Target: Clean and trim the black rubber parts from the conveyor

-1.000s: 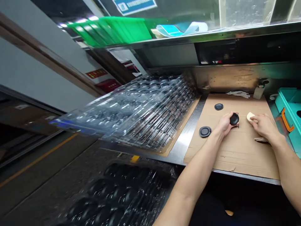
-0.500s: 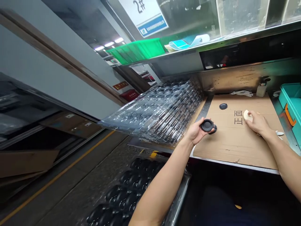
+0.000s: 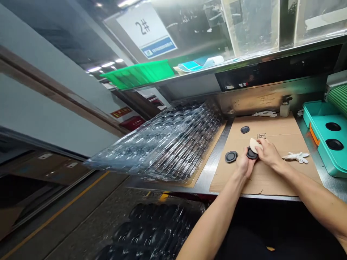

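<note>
My left hand (image 3: 245, 164) is closed round a black round part (image 3: 252, 154) above the cardboard sheet (image 3: 273, 184). Pinched in my right hand (image 3: 267, 153) is a cream-white round pad (image 3: 255, 145), which overlaps the upper edge of that black part. Two more black round parts lie on the cardboard: one (image 3: 231, 156) left of my left hand, the other (image 3: 245, 129) farther back. Printed characters (image 3: 261, 135) show partly behind my right hand.
Left of the cardboard stand stacked clear plastic trays (image 3: 173, 141). White gloves (image 3: 296, 157), a small bottle (image 3: 284, 108) and a teal bin (image 3: 325, 159) holding black parts are at the right. Below the table's left side sits a tray of black parts (image 3: 151, 227).
My hands have come together, bringing the white pad against the black part. The second black part near my left hand now lies uncovered on the cardboard. The view has shifted right.
</note>
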Demonstrator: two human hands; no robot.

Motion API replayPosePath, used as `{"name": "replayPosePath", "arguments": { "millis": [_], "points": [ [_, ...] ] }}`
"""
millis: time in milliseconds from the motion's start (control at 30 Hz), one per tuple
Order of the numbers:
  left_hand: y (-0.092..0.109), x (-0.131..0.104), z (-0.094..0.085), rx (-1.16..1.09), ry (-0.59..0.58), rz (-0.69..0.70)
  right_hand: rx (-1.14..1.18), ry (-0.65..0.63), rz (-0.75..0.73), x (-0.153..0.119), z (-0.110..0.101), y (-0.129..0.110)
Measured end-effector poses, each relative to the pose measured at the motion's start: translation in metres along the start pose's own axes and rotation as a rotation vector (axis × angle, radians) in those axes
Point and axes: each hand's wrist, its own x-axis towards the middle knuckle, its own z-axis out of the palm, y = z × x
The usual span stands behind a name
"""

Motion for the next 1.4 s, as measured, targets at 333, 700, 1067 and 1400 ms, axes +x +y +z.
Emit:
{"name": "replayPosePath", "arguments": {
  "millis": [333, 700, 1067, 1400],
  "points": [
    [-0.012, 0.011, 0.018, 0.08, 0.005, 0.111, 0.029, -0.005, 0.068, 0.004, -0.004, -0.006],
    [-0.022, 0.015, 0.018, 0.105, -0.043, 0.239, 0.022, 0.113, 0.086, 0.003, -0.006, -0.008],
    [-0.027, 0.017, 0.0, 0.275, 0.019, 0.353, 0.081, -0.07, -0.005, -0.002, -0.003, -0.012],
    [-0.027, 0.016, 0.001, 0.14, -0.008, 0.243, -0.024, -0.113, -0.028, 0.001, -0.008, -0.005]
  ]
}}
